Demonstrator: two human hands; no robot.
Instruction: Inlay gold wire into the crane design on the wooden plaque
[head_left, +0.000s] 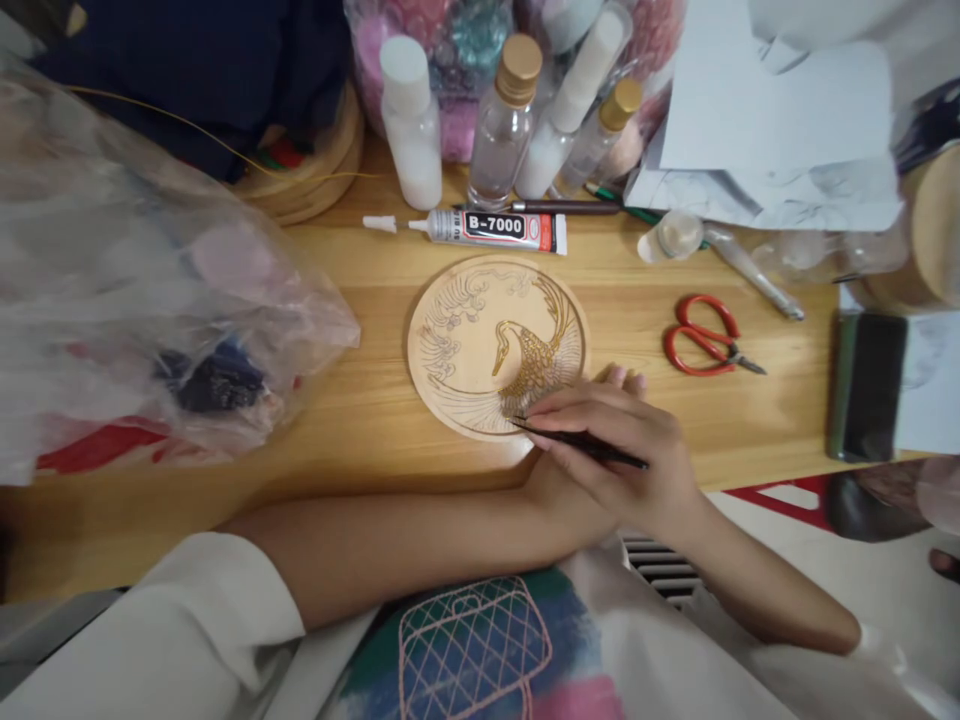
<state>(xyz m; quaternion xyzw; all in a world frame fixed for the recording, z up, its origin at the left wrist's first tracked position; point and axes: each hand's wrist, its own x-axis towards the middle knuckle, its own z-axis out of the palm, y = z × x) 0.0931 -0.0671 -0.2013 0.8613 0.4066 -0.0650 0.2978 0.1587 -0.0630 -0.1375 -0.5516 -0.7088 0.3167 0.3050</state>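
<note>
A round pale wooden plaque [465, 350] lies on the table with a carved bird and wave pattern. Gold wire-like lines [551, 345] cover the bird's head, neck and part of its body; other lines are bare grooves. My right hand [637, 440] is closed around dark tweezers [592, 445], whose tips touch or hover just over the plaque's lower edge. Beneath it, my left hand [574, 490] reaches across from the left, by the plaque's lower right rim. Its fingers are mostly hidden behind the right hand.
A B-7000 glue tube [495, 228] lies uncapped above the plaque, before several small bottles [504, 130]. Red-handled cutters [701, 340] and a dark phone [868, 385] are at right. Clear plastic bags [150, 260] crowd the left; paper sheets [780, 110] lie at back right.
</note>
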